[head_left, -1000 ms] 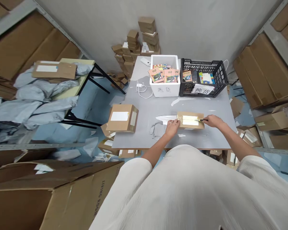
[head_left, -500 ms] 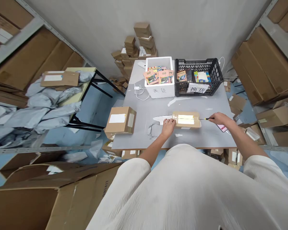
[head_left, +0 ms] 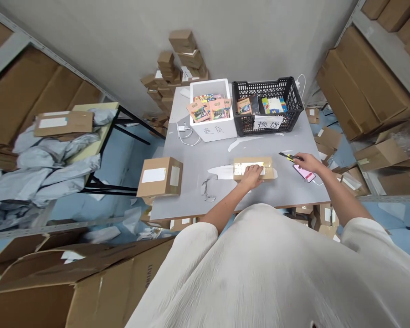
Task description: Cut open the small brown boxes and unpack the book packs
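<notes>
A small taped cardboard box (head_left: 268,166) with a white label lies on the grey table. My left hand (head_left: 252,176) rests on its top, fingers laid out over the label. To the right, my right hand (head_left: 305,161) is closed around a black and yellow utility knife (head_left: 289,157), whose tip points left, apart from the box. Just under that hand lies a phone (head_left: 304,173) with a lit pink screen and a white cable. A white strip of paper or plastic (head_left: 222,172) sticks out at the box's left end.
A white foam box (head_left: 214,132) of booklets and a black crate (head_left: 267,123) with a handwritten sign stand at the table's back. A larger carton (head_left: 160,176) sits at the left edge. Grey parcels (head_left: 61,168) fill the side table. A big open carton (head_left: 119,282) stands front left.
My left hand has moved from the box's left end onto its top. My right hand has drawn the knife away from the box's right end and turned it. The view has shifted slightly.
</notes>
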`<action>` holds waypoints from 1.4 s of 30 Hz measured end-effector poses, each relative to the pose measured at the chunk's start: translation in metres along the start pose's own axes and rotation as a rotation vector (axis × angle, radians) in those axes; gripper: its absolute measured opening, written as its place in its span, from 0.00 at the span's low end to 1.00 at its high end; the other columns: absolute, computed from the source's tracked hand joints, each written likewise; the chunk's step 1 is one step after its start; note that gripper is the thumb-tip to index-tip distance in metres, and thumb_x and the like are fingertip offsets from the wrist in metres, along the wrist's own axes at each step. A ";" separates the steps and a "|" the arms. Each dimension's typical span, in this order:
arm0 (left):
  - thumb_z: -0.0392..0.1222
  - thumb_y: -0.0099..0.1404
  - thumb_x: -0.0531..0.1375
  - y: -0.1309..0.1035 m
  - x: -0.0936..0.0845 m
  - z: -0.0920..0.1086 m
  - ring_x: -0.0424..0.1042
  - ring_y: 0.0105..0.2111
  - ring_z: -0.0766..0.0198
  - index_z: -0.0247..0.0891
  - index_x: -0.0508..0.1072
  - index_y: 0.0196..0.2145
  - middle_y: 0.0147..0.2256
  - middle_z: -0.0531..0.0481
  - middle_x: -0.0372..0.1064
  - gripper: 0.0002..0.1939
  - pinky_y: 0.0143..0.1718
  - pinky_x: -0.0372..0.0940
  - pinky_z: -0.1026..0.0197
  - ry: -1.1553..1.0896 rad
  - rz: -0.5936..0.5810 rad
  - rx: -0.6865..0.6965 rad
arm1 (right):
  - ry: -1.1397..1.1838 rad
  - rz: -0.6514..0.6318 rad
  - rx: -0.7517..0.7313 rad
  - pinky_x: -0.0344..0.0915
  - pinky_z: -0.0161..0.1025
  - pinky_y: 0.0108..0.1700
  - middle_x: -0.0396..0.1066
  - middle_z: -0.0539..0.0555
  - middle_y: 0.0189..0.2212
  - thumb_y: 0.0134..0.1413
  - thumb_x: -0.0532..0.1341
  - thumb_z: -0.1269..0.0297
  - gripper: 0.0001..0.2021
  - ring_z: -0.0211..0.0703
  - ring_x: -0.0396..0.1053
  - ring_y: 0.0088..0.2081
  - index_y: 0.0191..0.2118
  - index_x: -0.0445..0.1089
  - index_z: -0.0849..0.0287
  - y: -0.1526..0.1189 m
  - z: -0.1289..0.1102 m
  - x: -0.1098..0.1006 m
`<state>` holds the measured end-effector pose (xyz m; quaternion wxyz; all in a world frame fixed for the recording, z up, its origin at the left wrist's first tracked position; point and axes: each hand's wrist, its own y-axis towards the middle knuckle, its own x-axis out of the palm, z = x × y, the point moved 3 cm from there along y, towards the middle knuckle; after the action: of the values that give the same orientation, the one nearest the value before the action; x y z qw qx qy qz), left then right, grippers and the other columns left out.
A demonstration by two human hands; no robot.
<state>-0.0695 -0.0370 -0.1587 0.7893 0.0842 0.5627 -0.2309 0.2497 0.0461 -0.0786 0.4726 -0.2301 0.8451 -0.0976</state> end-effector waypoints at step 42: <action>0.44 0.60 0.79 0.020 0.008 0.002 0.77 0.58 0.44 0.43 0.71 0.63 0.60 0.39 0.70 0.37 0.76 0.51 0.43 0.059 -0.047 -0.211 | 0.117 -0.373 -0.207 0.59 0.38 0.33 0.73 0.50 0.29 0.67 0.60 0.44 0.19 0.42 0.64 0.30 0.38 0.78 0.54 0.053 0.030 0.075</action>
<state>-0.0562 -0.0223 -0.1680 0.7711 -0.0059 0.6088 -0.1863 0.2255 0.0582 -0.1712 0.3704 -0.4239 0.8193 -0.1093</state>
